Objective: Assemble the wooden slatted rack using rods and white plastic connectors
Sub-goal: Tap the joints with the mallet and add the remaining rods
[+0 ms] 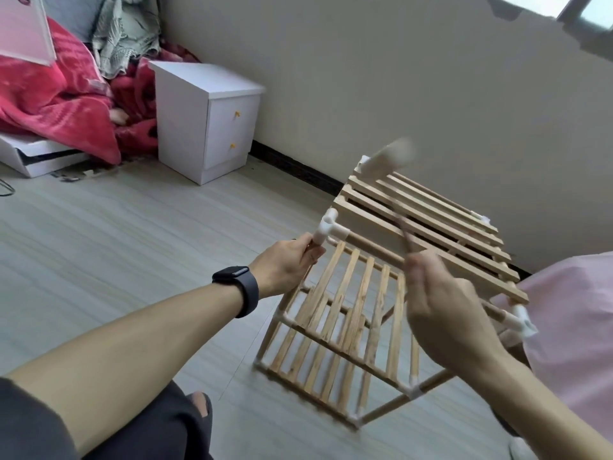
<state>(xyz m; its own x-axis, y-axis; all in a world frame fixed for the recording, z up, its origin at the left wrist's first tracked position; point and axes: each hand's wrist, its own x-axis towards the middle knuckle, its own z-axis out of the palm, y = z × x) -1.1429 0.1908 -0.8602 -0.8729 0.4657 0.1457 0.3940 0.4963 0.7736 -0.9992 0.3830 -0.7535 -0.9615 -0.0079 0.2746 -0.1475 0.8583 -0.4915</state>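
Observation:
The wooden slatted rack [428, 224] stands tilted on the floor, with further slatted shelves [345, 313] below its top shelf. White plastic connectors join its rods at the corners. My left hand [285, 265] grips the rod just under the near-left top connector [329, 230]. My right hand [447, 313] holds a thin handle that runs up to a blurred white mallet head [388, 159] over the rack's far-left corner. Another white connector [519, 322] shows at the near-right corner, beside my right hand.
A white two-drawer cabinet [207, 117] stands against the wall at the back left, with a red blanket [56, 94] beside it. Pink fabric [570, 327] lies at the right edge, close to the rack. Grey wood-pattern floor [132, 227] stretches to the left.

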